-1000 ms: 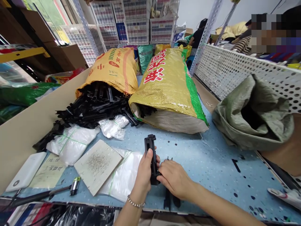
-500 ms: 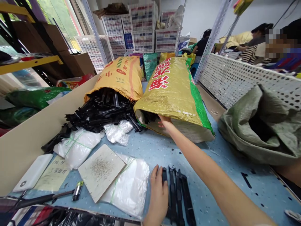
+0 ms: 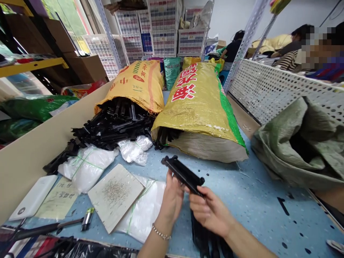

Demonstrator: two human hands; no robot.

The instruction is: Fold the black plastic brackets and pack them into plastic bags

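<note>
A long black plastic part (image 3: pixel 184 173) is held up in front of me, tilted, over the blue tabletop (image 3: pixel 242 211). My left hand (image 3: pixel 173 195) grips it from below on the left side. My right hand (image 3: pixel 211 211) is closed around its lower right end. Under my right hand lie several similar black parts (image 3: pixel 204 240) in a row, partly covered by the hand. Beyond, the gold woven sack (image 3: pixel 199 111) lies with its mouth toward me, black parts showing inside. Beside it, a yellow sack (image 3: pixel 137 82) spills a heap of black parts (image 3: pixel 115 122).
On the left are bundled clear plastic bags (image 3: pixel 86 165), a square tile (image 3: pixel 115 197), a hammer (image 3: pixel 40 229), a white device (image 3: pixel 33 199) and a handwritten note (image 3: pixel 57 202). A grey-green sack (image 3: pixel 298 143) stands right, before a perforated panel (image 3: pixel 249 86). Other people sit behind it.
My right hand has come back from the gold sack's mouth. My left hand has risen off the row of parts, and both hands now hold a black part.
</note>
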